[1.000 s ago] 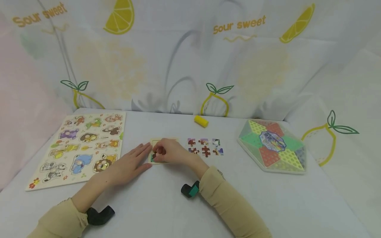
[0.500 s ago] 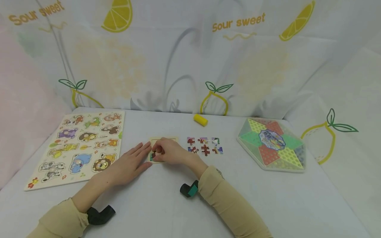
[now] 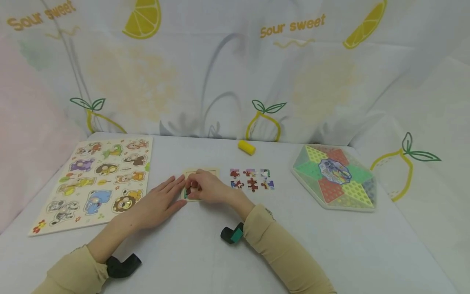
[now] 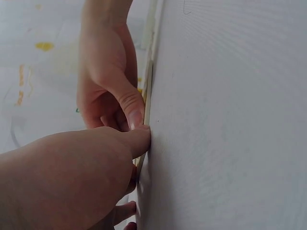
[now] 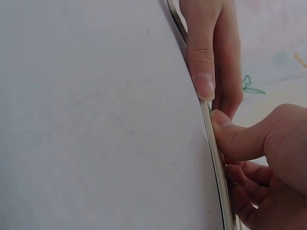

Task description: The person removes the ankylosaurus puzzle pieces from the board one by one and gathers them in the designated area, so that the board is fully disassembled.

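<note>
A small cream puzzle tray [image 3: 214, 172] lies flat on the white table, partly covered by my right hand [image 3: 211, 188]. The fingers of that hand are bent, and thumb and index finger pinch a dark puzzle piece [image 3: 188, 192] at the tray's left side. Most of the piece is hidden. My left hand [image 3: 158, 206] lies with straight fingers along the tray's left edge, its thumb and fingertips touching it. From the right wrist view, the tray's pale edge [image 5: 216, 158] runs under both thumbs. Several loose jigsaw pieces [image 3: 252, 185] lie in two rows right of the tray.
On the left lies a large animal board [image 3: 93, 179], close to my left forearm. A hexagonal game box [image 3: 335, 176] sits at the right. Behind the loose pieces is a yellow cylinder [image 3: 247, 147]. A lemon-print curtain [image 3: 205, 73] hangs behind the table.
The head view has shifted slightly. Both hands keep nearly the same place at the tray, and the loose pieces have not moved.
</note>
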Motion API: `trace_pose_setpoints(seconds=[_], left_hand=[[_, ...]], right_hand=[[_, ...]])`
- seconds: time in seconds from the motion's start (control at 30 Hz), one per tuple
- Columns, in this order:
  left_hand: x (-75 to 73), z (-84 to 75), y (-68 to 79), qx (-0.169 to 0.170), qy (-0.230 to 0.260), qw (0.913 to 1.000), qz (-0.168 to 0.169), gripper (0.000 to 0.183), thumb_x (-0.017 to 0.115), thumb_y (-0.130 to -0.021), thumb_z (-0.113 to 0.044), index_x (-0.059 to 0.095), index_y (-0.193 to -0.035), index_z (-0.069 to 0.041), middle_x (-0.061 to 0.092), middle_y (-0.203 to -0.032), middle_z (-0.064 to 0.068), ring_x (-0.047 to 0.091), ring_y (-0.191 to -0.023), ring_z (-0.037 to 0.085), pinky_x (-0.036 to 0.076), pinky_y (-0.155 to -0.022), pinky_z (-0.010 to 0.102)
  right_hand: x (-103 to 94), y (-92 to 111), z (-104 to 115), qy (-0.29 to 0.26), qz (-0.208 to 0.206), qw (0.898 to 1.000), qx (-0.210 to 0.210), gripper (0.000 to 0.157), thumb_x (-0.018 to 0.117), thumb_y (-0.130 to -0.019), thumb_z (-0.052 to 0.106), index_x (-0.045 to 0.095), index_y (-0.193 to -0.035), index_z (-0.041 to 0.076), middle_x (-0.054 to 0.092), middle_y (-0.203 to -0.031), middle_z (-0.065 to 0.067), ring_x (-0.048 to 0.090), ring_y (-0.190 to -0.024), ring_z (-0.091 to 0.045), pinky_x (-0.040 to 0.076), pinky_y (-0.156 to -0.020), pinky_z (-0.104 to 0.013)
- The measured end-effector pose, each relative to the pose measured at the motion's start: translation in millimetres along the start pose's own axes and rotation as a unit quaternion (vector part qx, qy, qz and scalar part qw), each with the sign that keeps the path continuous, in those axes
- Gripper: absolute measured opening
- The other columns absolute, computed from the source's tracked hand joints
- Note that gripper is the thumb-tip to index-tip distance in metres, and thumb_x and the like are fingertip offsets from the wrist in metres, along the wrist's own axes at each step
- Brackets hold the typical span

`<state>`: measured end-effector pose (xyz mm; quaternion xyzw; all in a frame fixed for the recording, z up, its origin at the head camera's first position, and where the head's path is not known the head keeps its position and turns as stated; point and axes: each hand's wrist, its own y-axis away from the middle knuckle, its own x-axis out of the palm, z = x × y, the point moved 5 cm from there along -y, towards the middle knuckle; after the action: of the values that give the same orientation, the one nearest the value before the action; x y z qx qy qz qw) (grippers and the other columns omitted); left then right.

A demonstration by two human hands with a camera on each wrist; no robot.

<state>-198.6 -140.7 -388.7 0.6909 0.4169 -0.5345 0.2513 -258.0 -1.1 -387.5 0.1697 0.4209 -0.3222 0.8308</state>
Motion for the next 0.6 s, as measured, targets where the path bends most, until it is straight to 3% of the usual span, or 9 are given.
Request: trace_pose_setpoints(seconds=[0.37, 0.6], left_hand=[[0.1, 0.9, 0.3, -0.002, -0.002, 1.0, 0.004, 0.06, 0.051, -0.105, -0.033, 0.039, -0.149, 0.005, 0.035, -0.158, 0.021, 0.031, -0.145, 0.046, 0.029, -0.117, 0.058], [-0.4, 1.4, 0.7, -0.004, 0.005, 1.0, 0.005, 0.062, 0.051, -0.105, -0.034, 0.034, -0.154, -0.001, 0.035, -0.159, 0.021, 0.031, -0.145, 0.047, 0.03, -0.116, 0.059]], right_hand=[[2.0, -0.4, 0.4, -0.017, -0.01, 1.0, -0.006, 0.004, 0.072, -0.093, 0.016, 0.069, -0.092, 0.013, 0.051, -0.101, -0.001, 0.049, -0.079, -0.011, 0.041, -0.07, -0.016], [1.5, 0.4, 0.8, -0.011, -0.009, 1.0, 0.012, 0.026, 0.073, -0.093, 0.016, 0.064, -0.117, 0.011, 0.054, -0.106, -0.001, 0.053, -0.082, -0.009, 0.045, -0.072, -0.015]])
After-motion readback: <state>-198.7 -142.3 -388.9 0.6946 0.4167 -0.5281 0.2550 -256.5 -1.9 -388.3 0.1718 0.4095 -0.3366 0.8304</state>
